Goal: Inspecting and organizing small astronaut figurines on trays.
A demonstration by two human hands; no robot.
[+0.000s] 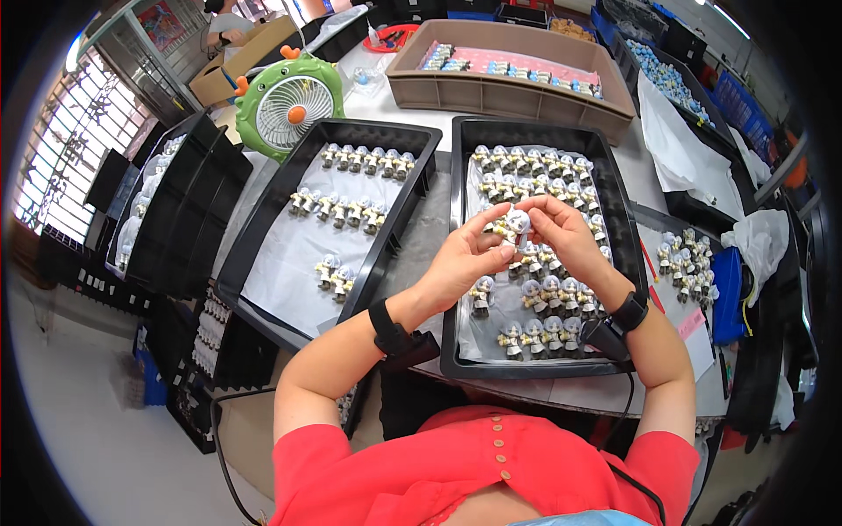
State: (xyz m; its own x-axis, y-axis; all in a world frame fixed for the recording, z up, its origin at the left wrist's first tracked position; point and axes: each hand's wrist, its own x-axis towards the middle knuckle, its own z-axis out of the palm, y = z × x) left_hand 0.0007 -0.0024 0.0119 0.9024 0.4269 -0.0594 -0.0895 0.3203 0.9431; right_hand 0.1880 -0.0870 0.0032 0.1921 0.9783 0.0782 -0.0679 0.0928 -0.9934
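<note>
Both of my hands hold one small figurine (515, 225) with a pale round head above the right black tray (457, 263). My left hand (467, 259) grips it from the left with thumb and fingers. My right hand (561, 230) pinches it from the right and above. The tray under them is lined with white sheet and holds several rows of similar figurines (535, 171). A second black tray (263, 237) to the left carries a few short rows of figurines (340, 209). Black bands sit on both wrists.
A green fan (288, 105) with orange horns stands behind the left tray. A brown crate (509, 92) with packed items sits at the back. Loose figurines (688, 263) lie on the table at right, beside a blue object (727, 294). Stacked black trays (175, 210) stand at left.
</note>
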